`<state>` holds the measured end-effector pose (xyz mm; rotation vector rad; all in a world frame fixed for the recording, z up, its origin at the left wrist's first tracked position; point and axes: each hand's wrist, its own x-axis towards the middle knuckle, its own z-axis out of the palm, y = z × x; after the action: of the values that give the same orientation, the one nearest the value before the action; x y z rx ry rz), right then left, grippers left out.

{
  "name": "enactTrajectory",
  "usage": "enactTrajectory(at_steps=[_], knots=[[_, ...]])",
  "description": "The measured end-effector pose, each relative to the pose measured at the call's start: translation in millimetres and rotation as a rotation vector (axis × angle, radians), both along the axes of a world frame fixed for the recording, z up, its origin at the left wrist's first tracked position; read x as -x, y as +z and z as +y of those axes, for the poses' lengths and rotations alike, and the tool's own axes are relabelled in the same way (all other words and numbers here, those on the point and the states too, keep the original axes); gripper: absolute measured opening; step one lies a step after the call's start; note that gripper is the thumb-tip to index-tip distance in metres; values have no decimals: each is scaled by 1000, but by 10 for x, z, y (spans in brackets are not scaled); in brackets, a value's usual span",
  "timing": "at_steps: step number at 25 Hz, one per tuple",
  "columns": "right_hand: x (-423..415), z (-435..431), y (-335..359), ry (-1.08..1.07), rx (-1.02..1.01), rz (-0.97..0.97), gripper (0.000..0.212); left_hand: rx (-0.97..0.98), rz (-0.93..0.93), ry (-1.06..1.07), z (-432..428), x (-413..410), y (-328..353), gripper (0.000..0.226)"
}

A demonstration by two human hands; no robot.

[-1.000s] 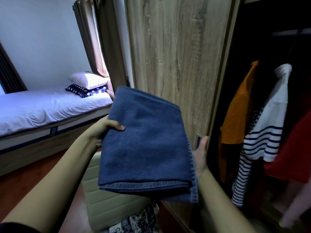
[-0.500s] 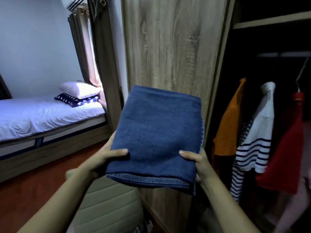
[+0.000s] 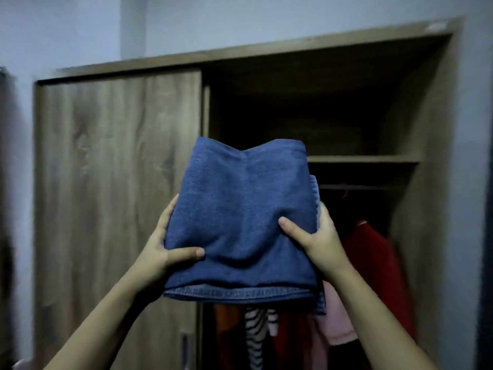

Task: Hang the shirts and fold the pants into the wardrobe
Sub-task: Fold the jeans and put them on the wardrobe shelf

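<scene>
Both hands hold the folded jeans (image 3: 241,222) up high. The left hand (image 3: 162,252) grips the left side, and the right hand (image 3: 313,236) grips the right side. The shelf (image 3: 362,158) is farther back, just to the right, near the jeans' far edge.

Both arms are stretching upward; the left hand (image 3: 157,252) and right hand (image 3: 321,243) are gripping the folded jeans (image 3: 240,209), thumbs on top.
</scene>
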<state>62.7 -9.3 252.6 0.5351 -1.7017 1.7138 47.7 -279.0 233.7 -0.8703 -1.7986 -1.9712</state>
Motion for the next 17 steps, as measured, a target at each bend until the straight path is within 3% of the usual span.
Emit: enactTrajectory(at_steps=[7,12,14,16,17], knots=[[357,917,1271,-362,-201,63,65,-71,24,-272,1062,729,1120,94],[789,1519,1986,-337,-230,18,47,-43,-43,-351,1684,1340,1740,76],[998,1730,2203,-369,-220,-24,48,-26,-107,-347,1890,1499,1957,58],[1206,1923,2384,-417,-201,-94,70,9,-214,-311,2104,1665,2151,19],[1281,1994,2459,-449,-211,-137,81,31,-267,-300,2198,1767,2231,14]])
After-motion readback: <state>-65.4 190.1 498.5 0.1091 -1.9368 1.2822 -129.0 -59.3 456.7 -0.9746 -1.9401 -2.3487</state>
